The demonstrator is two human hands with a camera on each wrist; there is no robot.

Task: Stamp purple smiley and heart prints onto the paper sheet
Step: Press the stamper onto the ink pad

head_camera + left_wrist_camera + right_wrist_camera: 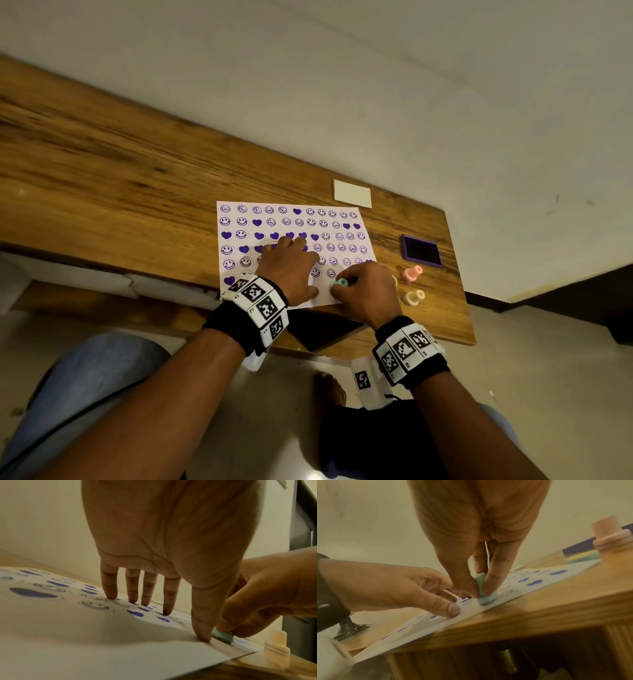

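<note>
Here, right hand (pixel 368 291) pinching teal stamp (pixel 339 283) down on paper sheet (pixel 239 219), left hand (pixel 287 267) flat just beside it

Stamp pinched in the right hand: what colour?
Mint green, a small plastic stamp on the paper sheet. Right wrist view shows it best.

A teal stamp (pixel 486 595) is being pinched between the thumb and fingers of the right hand (pixel 477 534), its round base being pressed down on the paper sheet (pixel 471 609) near the sheet's front edge. The sheet is being held flat by the left hand (pixel 393 588), whose thumb and fingertips are being pressed on it just beside the stamp. Purple heart and smiley prints are being shown across the sheet, which is lying on the wooden table (pixel 539 608). Farther right, a pink stamp (pixel 611 536) is standing upright by a purple ink pad (pixel 580 547), with a teal and yellow disc (pixel 582 557) lying at the sheet's corner.
</note>
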